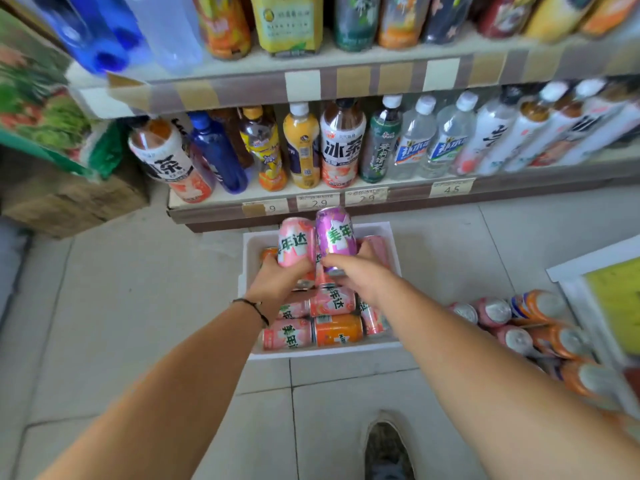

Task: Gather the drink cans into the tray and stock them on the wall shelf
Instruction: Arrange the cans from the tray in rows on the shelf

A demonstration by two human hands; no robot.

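A white foam tray (393, 249) sits on the tiled floor below the shelves, holding several pink and orange cans lying on their sides, among them an orange can (338, 329). My left hand (277, 280) grips a pink can (294, 241) lifted above the tray. My right hand (356, 270) grips a purple can (335, 234) beside it, the two cans nearly touching. The lowest wall shelf (346, 197) stands just behind the tray, filled with bottles.
More cans (512, 337) lie in a row on the floor at the right, next to a white-framed board (588, 271). A cardboard box (69, 199) stands at the left. An upper shelf (346, 77) carries more bottles. My shoe (386, 452) shows at the bottom.
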